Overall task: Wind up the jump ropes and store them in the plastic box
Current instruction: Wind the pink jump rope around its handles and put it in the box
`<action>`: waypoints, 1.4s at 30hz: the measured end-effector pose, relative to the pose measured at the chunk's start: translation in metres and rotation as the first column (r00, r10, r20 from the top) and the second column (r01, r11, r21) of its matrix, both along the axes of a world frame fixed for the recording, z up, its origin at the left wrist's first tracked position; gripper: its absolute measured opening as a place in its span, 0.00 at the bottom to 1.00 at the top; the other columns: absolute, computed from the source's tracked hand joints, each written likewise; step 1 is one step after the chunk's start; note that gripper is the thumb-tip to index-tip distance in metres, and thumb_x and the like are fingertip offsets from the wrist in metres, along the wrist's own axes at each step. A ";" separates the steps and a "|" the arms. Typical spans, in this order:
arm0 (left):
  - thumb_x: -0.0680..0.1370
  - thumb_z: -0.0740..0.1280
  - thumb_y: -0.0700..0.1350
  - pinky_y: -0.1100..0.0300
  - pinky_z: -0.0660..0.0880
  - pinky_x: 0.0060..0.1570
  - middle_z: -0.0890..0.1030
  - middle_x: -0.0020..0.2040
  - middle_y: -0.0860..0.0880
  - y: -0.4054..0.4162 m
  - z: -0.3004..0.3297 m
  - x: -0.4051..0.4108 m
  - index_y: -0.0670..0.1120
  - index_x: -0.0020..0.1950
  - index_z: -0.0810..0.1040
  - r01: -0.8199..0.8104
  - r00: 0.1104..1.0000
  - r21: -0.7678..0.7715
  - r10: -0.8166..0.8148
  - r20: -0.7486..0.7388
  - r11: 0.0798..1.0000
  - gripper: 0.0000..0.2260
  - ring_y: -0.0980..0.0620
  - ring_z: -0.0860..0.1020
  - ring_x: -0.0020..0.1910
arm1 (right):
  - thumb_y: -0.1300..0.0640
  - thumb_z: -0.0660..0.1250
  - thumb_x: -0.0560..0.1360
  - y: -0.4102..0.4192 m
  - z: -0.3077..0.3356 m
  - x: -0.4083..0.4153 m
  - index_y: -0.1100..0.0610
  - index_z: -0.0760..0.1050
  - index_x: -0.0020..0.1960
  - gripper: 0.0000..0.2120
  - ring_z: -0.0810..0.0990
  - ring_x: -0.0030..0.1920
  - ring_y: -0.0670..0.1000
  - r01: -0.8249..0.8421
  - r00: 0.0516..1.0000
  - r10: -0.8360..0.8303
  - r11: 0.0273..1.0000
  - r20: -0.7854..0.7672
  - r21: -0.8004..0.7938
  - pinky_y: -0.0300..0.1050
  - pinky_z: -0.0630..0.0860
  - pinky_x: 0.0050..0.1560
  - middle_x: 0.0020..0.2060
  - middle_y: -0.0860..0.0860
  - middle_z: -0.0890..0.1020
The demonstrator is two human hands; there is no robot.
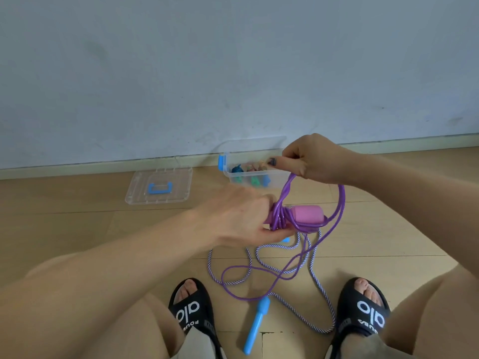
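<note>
Scanning from the left of the frame, I see the lid (158,185) lying flat on the floor at middle left, apart from the box (255,172) at centre, which stands open against the wall with small toys inside.

My left hand (241,218) sits just left of centre, fingers curled round the pink handles (305,216), clamping them with several purple turns already wound on. The purple rope (334,211) looks light, limp and a little slick, so I judge the turns will slide unless the left thumb pins them; the handles are stiff and are the sound place to hold.

My right hand (305,161) hovers above and right of the handles, in front of the box, pinching a loop of the purple rope between thumb and fingers. The slack trails down to the floor at lower centre.

There it lies across the striped rope (318,286), whose blue handle (255,325) rests between my sandals. That one seems soft and light; I would lift it by the handle.
</note>
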State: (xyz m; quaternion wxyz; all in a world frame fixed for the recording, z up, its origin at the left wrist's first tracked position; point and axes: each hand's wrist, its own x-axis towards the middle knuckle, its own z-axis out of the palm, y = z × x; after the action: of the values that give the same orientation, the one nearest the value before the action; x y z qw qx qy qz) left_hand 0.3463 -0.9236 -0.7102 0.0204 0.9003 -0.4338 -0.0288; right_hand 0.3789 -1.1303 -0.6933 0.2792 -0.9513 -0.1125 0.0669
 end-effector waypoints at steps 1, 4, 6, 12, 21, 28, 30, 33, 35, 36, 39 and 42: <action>0.68 0.47 0.77 0.53 0.76 0.34 0.69 0.28 0.54 0.001 0.003 0.000 0.52 0.43 0.72 0.013 1.000 0.010 -0.013 -0.020 1.000 0.31 0.49 0.73 0.30 | 0.36 0.61 0.76 0.001 -0.003 0.002 0.55 0.62 0.27 0.29 0.59 0.26 0.49 -0.002 1.000 0.002 1.000 0.010 -0.011 0.45 0.59 0.29 0.22 0.49 0.62; 0.68 0.49 0.77 0.53 0.74 0.33 0.70 0.28 0.52 0.004 0.009 0.000 0.52 0.43 0.71 0.042 0.995 -0.008 -0.042 -0.093 0.999 0.30 0.51 0.73 0.30 | 0.34 0.57 0.78 0.006 -0.009 0.006 0.54 0.63 0.27 0.29 0.64 0.26 0.51 0.054 0.997 -0.051 0.997 0.058 -0.059 0.45 0.62 0.29 0.21 0.49 0.66; 0.69 0.50 0.77 0.54 0.71 0.32 0.70 0.27 0.51 0.006 0.010 0.000 0.57 0.44 0.73 0.039 0.985 -0.076 -0.051 -0.164 0.996 0.27 0.53 0.72 0.28 | 0.34 0.54 0.79 0.005 -0.018 0.010 0.56 0.67 0.31 0.29 0.73 0.28 0.52 0.136 0.990 -0.131 0.986 0.058 -0.097 0.46 0.68 0.32 0.24 0.51 0.73; 0.76 0.57 0.68 0.60 0.62 0.30 0.66 0.25 0.53 0.016 0.012 0.011 0.78 0.34 0.65 0.012 0.930 -0.165 -0.071 -0.361 0.986 0.11 0.57 0.69 0.26 | 0.64 0.61 0.76 0.008 -0.029 0.008 0.53 0.75 0.53 0.10 0.80 0.49 0.55 0.142 0.988 -0.137 0.987 -0.077 0.074 0.49 0.77 0.53 0.50 0.54 0.83; 0.74 0.51 0.74 0.49 0.75 0.42 0.76 0.36 0.45 0.019 0.000 0.024 0.59 0.41 0.73 -0.077 0.894 -0.121 0.014 -0.448 0.990 0.22 0.48 0.76 0.36 | 0.54 0.68 0.72 0.018 0.023 -0.021 0.55 0.81 0.51 0.09 0.81 0.53 0.51 -0.090 0.914 0.276 0.852 -0.297 0.516 0.47 0.74 0.56 0.51 0.54 0.83; 0.78 0.59 0.65 0.62 0.63 0.33 0.66 0.29 0.55 0.020 0.011 0.020 0.74 0.31 0.69 -0.052 0.877 -0.147 -0.025 -0.480 0.988 0.14 0.60 0.70 0.28 | 0.60 0.69 0.77 0.011 0.029 -0.021 0.61 0.83 0.50 0.06 0.80 0.45 0.47 -0.161 0.891 0.324 0.880 -0.318 0.446 0.44 0.74 0.52 0.46 0.61 0.84; 0.76 0.59 0.69 0.62 0.66 0.38 0.71 0.31 0.55 0.020 0.008 0.023 0.74 0.35 0.70 -0.040 0.882 -0.147 -0.035 -0.470 0.988 0.10 0.60 0.72 0.32 | 0.58 0.69 0.77 0.010 0.034 -0.020 0.62 0.83 0.48 0.07 0.78 0.43 0.48 -0.168 0.883 0.328 0.888 -0.334 0.428 0.42 0.74 0.51 0.42 0.61 0.83; 0.73 0.55 0.74 0.63 0.71 0.39 0.75 0.33 0.54 0.020 0.008 0.026 0.76 0.44 0.74 -0.005 0.895 -0.076 -0.029 -0.445 0.997 0.10 0.59 0.74 0.36 | 0.58 0.70 0.76 0.006 0.041 -0.017 0.66 0.81 0.44 0.10 0.73 0.35 0.50 -0.139 0.874 0.305 0.902 -0.377 0.409 0.40 0.71 0.41 0.34 0.59 0.78; 0.74 0.56 0.74 0.64 0.66 0.30 0.66 0.28 0.52 0.022 0.009 0.028 0.68 0.42 0.78 -0.015 0.926 0.059 0.036 -0.375 0.998 0.16 0.56 0.68 0.28 | 0.59 0.70 0.76 0.004 0.046 -0.016 0.69 0.79 0.45 0.11 0.69 0.29 0.50 -0.118 0.854 0.292 0.915 -0.431 0.387 0.42 0.67 0.34 0.32 0.57 0.77; 0.74 0.56 0.74 0.61 0.63 0.28 0.62 0.28 0.50 0.023 0.009 0.030 0.58 0.38 0.78 -0.030 0.949 0.132 0.070 -0.308 0.991 0.22 0.53 0.64 0.26 | 0.59 0.70 0.76 0.004 0.047 -0.016 0.69 0.79 0.47 0.11 0.67 0.26 0.50 -0.108 0.840 0.284 0.923 -0.462 0.371 0.43 0.65 0.31 0.31 0.57 0.77; 0.71 0.54 0.77 0.56 0.61 0.28 0.61 0.29 0.47 0.025 0.007 0.037 0.43 0.35 0.67 -0.103 0.980 0.246 0.141 -0.142 0.964 0.36 0.49 0.61 0.26 | 0.59 0.69 0.77 0.003 0.048 -0.016 0.64 0.78 0.53 0.09 0.68 0.23 0.49 -0.096 0.805 0.247 0.951 -0.539 0.294 0.43 0.67 0.30 0.31 0.57 0.79; 0.70 0.52 0.78 0.57 0.62 0.28 0.62 0.28 0.49 0.033 0.002 0.051 0.44 0.35 0.63 -0.156 0.976 0.290 0.193 -0.103 0.944 0.35 0.50 0.62 0.26 | 0.54 0.66 0.80 -0.001 0.047 -0.015 0.63 0.76 0.51 0.11 0.69 0.25 0.52 -0.115 0.822 0.183 0.981 -0.538 0.158 0.42 0.70 0.32 0.28 0.53 0.77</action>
State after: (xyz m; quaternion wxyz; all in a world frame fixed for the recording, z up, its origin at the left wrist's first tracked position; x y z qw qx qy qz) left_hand 0.3968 -0.8902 -0.7086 -0.0765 0.9252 -0.3414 -0.1466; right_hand 0.3637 -1.1316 -0.6465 0.3495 -0.8617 -0.1055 0.3524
